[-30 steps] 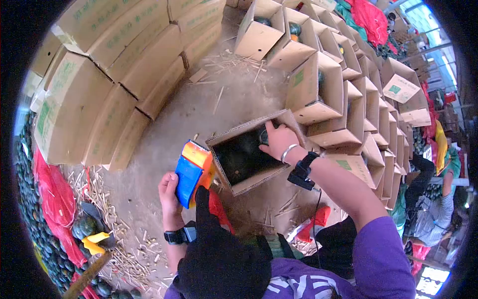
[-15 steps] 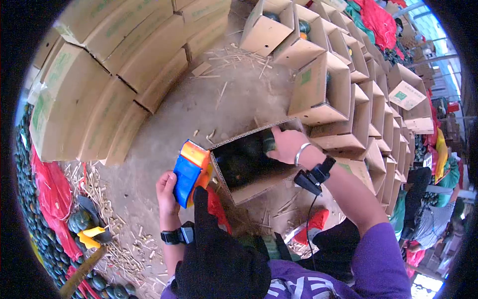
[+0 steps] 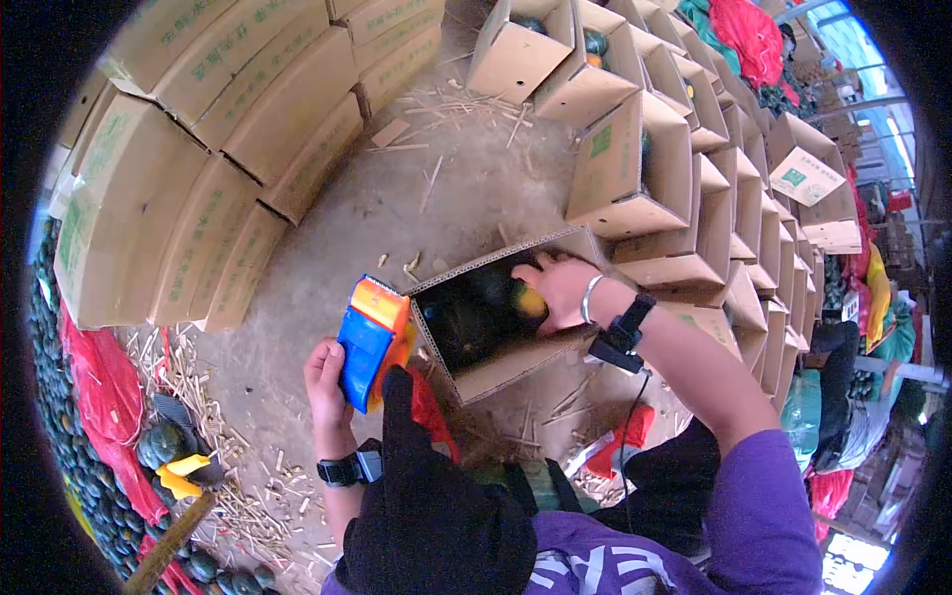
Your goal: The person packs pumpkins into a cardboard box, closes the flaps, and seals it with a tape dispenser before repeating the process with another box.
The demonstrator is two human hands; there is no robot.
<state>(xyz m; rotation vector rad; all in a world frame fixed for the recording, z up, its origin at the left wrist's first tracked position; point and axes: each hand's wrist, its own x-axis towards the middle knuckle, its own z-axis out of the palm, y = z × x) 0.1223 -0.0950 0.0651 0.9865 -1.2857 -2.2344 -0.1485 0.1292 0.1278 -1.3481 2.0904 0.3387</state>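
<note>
My left hand (image 3: 325,381) is closed round a blue-and-orange tape dispenser (image 3: 365,347), held upright left of an open cardboard box (image 3: 516,381). Inside this box lie several dark green squashes (image 3: 458,315), mostly in shadow. My right hand (image 3: 563,290) reaches down over the box's right side, its fingers curled on a green squash with an orange patch (image 3: 531,301). The palm side of that hand is hidden.
Stacked closed cartons (image 3: 149,208) form a wall at the left. Rows of open boxes (image 3: 635,174), some with squashes, fill the right. Straw litters the ground. Squashes lie along the left edge near red sacking (image 3: 104,392) and a yellow-topped wooden handle (image 3: 174,540).
My right hand has shifted slightly down over the squash, whose orange patch now shows beside the fingers. My left hand keeps the tape dispenser, a little further left in view.
</note>
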